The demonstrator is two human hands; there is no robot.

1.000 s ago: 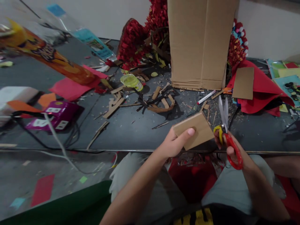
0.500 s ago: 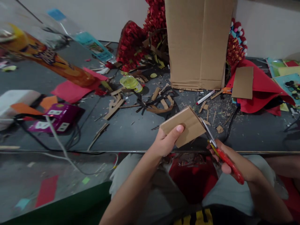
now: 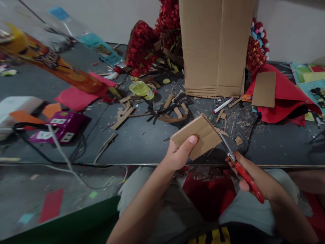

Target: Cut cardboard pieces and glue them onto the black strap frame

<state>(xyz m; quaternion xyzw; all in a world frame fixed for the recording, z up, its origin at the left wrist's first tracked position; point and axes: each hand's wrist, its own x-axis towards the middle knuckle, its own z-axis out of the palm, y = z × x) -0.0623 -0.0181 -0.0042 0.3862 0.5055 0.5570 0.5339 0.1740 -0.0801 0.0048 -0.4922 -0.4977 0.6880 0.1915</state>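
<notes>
My left hand (image 3: pixel 181 152) grips a folded or stacked piece of brown cardboard (image 3: pixel 200 137), thumb on its upper face, above the table's front edge. Red-handled scissors (image 3: pixel 247 179) are in my right hand (image 3: pixel 238 166), their blades pointing up and left at the cardboard's right edge. Whether the blades are closed on the cardboard is hard to tell. Behind my hands, a capped marker (image 3: pixel 222 105) and cardboard scraps (image 3: pixel 174 112) lie on the dark table (image 3: pixel 137 142).
A tall cardboard box (image 3: pixel 215 47) stands at the back. Leftward are a yellow jar (image 3: pixel 142 90), an orange bottle (image 3: pixel 56 64), a tilted clear bottle (image 3: pixel 101 49) and a purple power strip (image 3: pixel 62 127) with cables. Red sheets (image 3: pixel 281 98) lie at the right.
The scissors' handles look closer together, and the cardboard has shifted slightly left in my left hand. The rest of the scene has barely moved.
</notes>
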